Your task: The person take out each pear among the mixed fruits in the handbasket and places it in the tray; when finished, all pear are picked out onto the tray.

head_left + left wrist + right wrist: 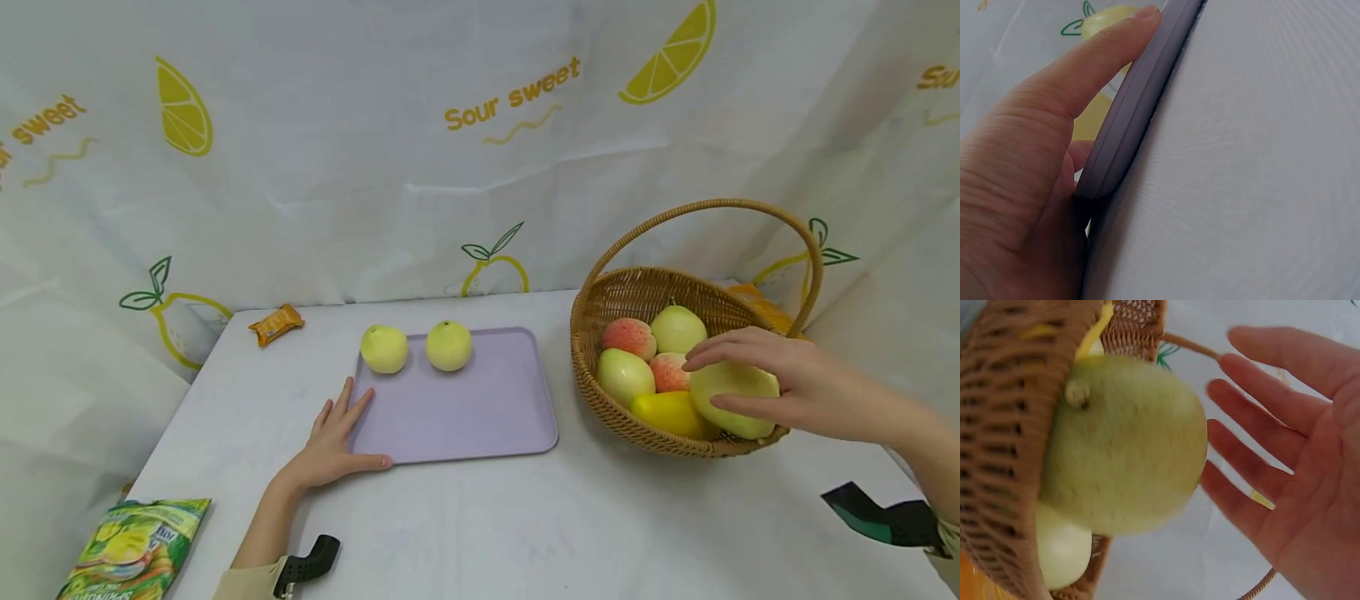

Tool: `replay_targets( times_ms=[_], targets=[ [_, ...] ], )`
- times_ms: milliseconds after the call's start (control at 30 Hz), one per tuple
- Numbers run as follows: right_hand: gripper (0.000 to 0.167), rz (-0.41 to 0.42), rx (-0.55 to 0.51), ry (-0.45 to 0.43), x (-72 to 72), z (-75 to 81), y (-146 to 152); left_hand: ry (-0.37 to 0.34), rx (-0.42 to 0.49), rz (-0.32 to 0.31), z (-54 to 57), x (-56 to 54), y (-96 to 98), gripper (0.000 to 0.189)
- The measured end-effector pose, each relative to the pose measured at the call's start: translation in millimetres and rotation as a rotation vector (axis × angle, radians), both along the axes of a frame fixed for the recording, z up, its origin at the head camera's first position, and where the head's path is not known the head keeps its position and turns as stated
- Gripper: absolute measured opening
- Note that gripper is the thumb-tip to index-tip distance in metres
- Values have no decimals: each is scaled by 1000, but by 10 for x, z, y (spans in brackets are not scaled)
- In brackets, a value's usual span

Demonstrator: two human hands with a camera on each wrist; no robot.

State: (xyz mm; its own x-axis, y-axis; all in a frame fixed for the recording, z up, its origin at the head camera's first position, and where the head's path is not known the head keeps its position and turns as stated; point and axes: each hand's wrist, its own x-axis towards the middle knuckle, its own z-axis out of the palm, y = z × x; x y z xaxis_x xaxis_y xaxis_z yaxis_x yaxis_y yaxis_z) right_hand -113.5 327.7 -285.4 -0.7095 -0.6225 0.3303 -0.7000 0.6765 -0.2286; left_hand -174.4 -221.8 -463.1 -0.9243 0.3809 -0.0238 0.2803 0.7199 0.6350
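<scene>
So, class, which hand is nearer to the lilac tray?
Left. The left hand is at the tray's near-left corner, touching its edge; the right hand is off to the tray's right, beside the large green fruit in the wicker basket.

At 7 o'clock in the head view, a beige left sleeve (pixel 243 585) adjoins a bent black left-wrist mount (pixel 309 565); at 4 o'clock, a beige right sleeve (pixel 947 560) adjoins an angular, black-and-teal right-wrist mount (pixel 903 523).
</scene>
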Motion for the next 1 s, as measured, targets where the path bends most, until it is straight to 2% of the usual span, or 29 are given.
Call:
replay_targets(
  times_ms=[100,233,400,667,733,1000],
  targets=[
    [57,-31,96,-37,-43,-45,117,-3,8,3,-2,1,-4,111],
    [59,-69,177,-156,-77,-90,236,-3,8,4,0,-1,-6,112],
    [68,-69,187,-297,-97,-117,314,4,4,1,16,7,7,112],
    [80,-83,189,-430,-149,-110,309,14,-3,3,21,0,12,112],
    [81,-82,198,-440,-158,-107,302,16,-5,3,19,-3,9,111],
    [74,33,144,-397,-189,-109,314,21,3,1,13,3,4,112]
  ],
)
